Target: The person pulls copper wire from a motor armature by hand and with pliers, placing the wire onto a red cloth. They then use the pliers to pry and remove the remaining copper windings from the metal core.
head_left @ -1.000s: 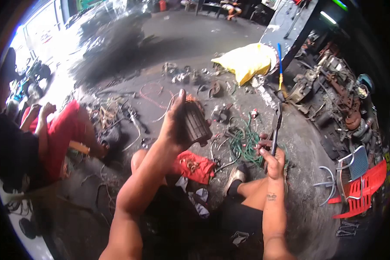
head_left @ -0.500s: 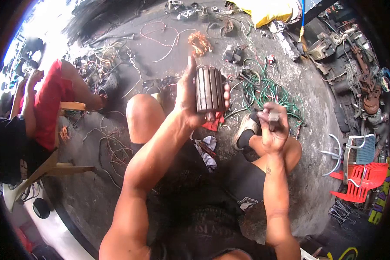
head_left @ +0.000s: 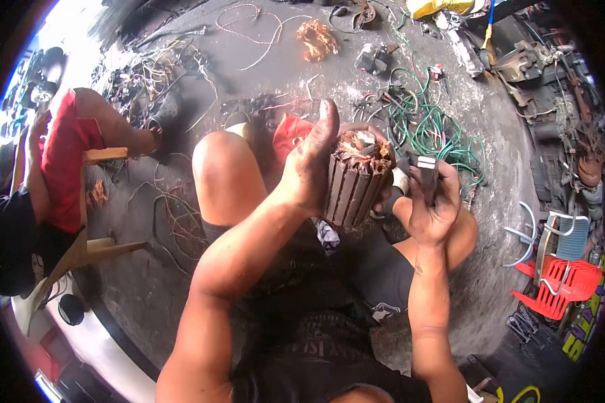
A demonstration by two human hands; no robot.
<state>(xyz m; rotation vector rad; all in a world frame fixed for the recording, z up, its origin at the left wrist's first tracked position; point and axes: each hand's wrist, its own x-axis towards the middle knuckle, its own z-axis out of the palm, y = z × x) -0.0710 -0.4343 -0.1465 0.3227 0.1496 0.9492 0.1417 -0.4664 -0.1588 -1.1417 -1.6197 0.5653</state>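
My left hand (head_left: 306, 174) grips a motor armature (head_left: 353, 195), a ribbed dark metal cylinder with copper windings showing at its upper end. It is tilted, with that end facing me. My thumb lies along its left side and the fingers wrap round the far side. Close by on the right, my right hand (head_left: 433, 218) is closed on a small metal block (head_left: 426, 171) with a pale, shiny end. The block and the armature are slightly apart. Behind my left hand, a red cloth (head_left: 290, 132) lies on the ground.
Tangled green wires (head_left: 444, 138) lie beyond my right hand. A copper wire bundle (head_left: 317, 39) sits farther off. Another person in red shorts (head_left: 62, 161) is at the left. Scrap metal parts (head_left: 521, 64) and a broken red chair (head_left: 565, 285) line the right side.
The armature has tipped so its copper-wound end shows, and it has moved right and down. My right hand has turned the block's pale end into view.
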